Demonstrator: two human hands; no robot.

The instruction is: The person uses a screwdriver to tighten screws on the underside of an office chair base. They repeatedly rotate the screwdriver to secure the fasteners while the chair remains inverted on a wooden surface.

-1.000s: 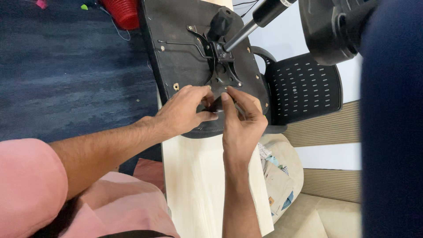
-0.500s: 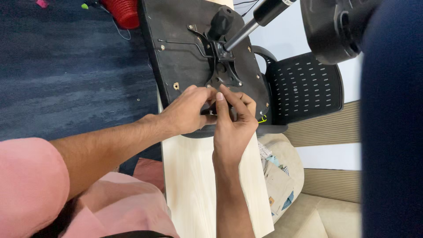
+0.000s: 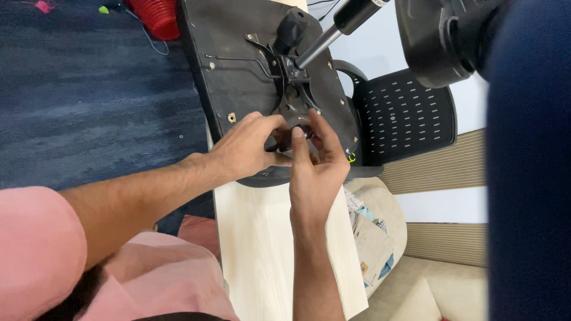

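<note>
An upturned office chair seat point(image 3: 238, 53) lies on a pale wooden table point(image 3: 267, 249), its black underside up. A metal mechanism plate point(image 3: 294, 89) with a gas cylinder point(image 3: 333, 30) and a black knob point(image 3: 291, 27) sits at its middle. My left hand point(image 3: 247, 148) grips a small dark part point(image 3: 285, 138) at the near edge of the mechanism. My right hand point(image 3: 315, 163) rests beside it with fingers spread, fingertips touching the same part.
A black perforated chair back point(image 3: 404, 116) stands to the right of the seat. A black chair base part point(image 3: 446, 35) hangs at top right. A red basket point(image 3: 157, 15) stands on the blue carpet. A beige bag point(image 3: 375, 232) lies right of the table.
My right hand has drawn back slightly and opened its fingers beside the dark part. My left hand has kept its grip in the same place.
</note>
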